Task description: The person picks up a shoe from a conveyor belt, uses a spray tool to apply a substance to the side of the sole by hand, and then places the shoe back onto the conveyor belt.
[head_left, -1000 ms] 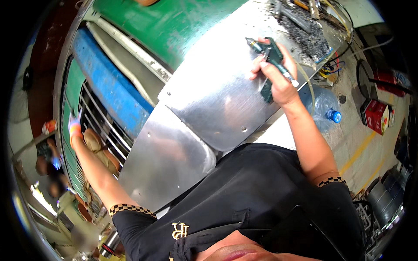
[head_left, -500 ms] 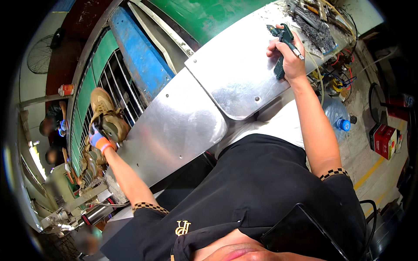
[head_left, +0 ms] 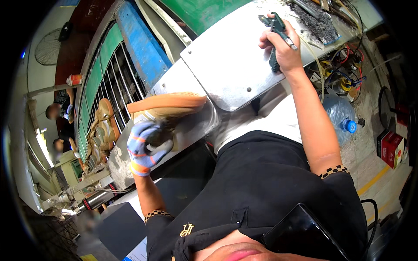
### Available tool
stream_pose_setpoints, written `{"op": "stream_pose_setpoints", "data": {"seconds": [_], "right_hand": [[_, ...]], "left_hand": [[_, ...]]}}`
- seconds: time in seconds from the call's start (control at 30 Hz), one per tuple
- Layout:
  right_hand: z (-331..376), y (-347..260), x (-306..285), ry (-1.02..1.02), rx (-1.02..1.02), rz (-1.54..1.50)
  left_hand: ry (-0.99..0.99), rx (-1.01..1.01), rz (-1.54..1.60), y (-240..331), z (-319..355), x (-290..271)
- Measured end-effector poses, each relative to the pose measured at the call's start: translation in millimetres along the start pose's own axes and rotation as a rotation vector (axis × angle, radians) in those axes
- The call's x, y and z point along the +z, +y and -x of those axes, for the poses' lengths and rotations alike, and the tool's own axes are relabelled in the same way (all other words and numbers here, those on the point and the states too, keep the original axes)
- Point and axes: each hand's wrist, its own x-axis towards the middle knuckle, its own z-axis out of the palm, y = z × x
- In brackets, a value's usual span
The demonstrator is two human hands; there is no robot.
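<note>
A tan shoe [head_left: 165, 106] hangs on its side over the metal table, its orange sole facing up and away. My left hand [head_left: 146, 145], in a blue and orange glove, is closed round the ankle opening, and its fingertips are partly lost in blur and shadow. My right hand [head_left: 285, 50], bare, grips a dark green pistol-shaped tool [head_left: 277, 24] with a thin metal tip above the far right part of the table. More tan shoes [head_left: 104, 124] lie on the barred conveyor at the left.
The shiny metal table [head_left: 235, 65] runs along in front of me. Loose tools lie on a dark, dirty pad [head_left: 315, 21] at its far right end. A large plastic bottle [head_left: 339, 115] and a red box [head_left: 391, 148] stand at the right. Other people [head_left: 61, 122] are at the far left.
My left hand has lifted a shoe off the conveyor and brought it right, over the table, turning the sole up. My right hand and its tool have shifted slightly.
</note>
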Motion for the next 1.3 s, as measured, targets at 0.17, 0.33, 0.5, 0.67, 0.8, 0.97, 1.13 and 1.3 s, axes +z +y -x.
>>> {"op": "stream_pose_setpoints", "data": {"seconds": [0.17, 0.33, 0.5, 0.67, 0.8, 0.97, 1.13, 1.3], "right_hand": [[0, -9, 4, 0.025, 0.031, -0.043], [2, -13, -13, 0.08, 0.055, -0.01], [12, -45, -74, 0.181, -0.017, 0.245], [27, -52, -75, 0.292, 0.076, 0.389], [59, -78, -4, -0.254, 0.085, 0.165], [47, -124, 73, -0.59, -0.351, -0.02], [20, -134, 128, -0.556, -0.53, -0.059], [14, -102, 138, -0.488, -0.459, -0.064]], "left_hand": [[-0.248, 0.147, -0.458, 50, -94, 28], [-0.039, 0.144, -0.334, 15, -107, 31], [0.726, -0.148, 0.073, 21, -61, -37], [0.833, -0.057, 0.155, -28, -72, -22], [0.637, -0.119, 0.497, -8, -107, -34], [0.656, -0.026, 0.507, -19, -130, -26], [0.611, -0.103, 0.54, -27, -140, -27], [0.632, -0.083, 0.687, -53, -151, -20]]}}
